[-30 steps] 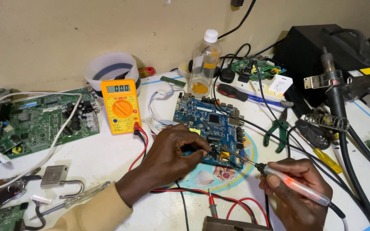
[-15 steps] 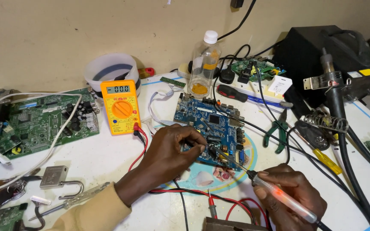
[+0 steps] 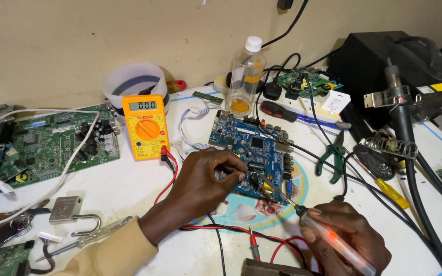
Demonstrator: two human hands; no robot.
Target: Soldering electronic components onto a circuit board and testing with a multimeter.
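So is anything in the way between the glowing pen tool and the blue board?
Nothing visible blocks it. The right hand holds the pen tool, whose thin tip already reaches the blue circuit board beside the left hand's fingers. Black cables cross the board further back.

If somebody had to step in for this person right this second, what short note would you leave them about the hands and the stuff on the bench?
Left hand: rests on the blue circuit board, fingertips pinched at its lower middle; what they pinch is too small to tell.
Right hand: grips a clear pen-shaped tester that glows orange, its metal tip on the board's lower right part.
Board lies flat on the white table. Yellow multimeter lies to its left, its red and black leads trailing toward the person; a red probe lies loose near the front edge.
Done: tester tip on the board. Left: cannot tell from this view.
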